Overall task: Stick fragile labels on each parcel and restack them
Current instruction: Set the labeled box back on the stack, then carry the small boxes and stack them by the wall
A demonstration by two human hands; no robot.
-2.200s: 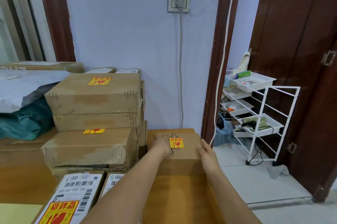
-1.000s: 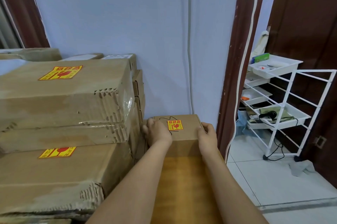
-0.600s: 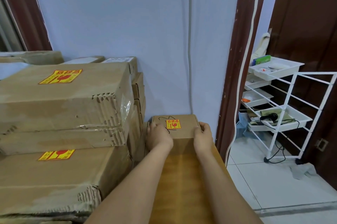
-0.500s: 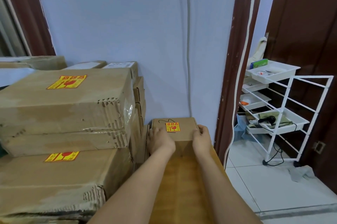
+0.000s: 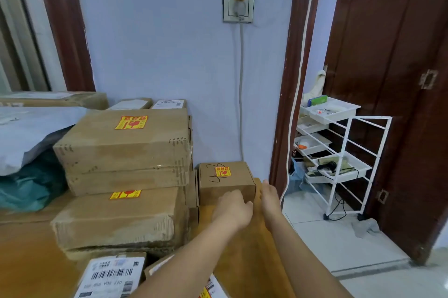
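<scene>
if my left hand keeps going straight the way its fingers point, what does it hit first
Most likely the near face of the small labelled parcel: the left hand is right in front of it, possibly already touching.

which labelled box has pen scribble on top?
The small box by the wall, nearest both hands: black scribble beside its fragile label. The two big stacked boxes' tops show none.
</scene>
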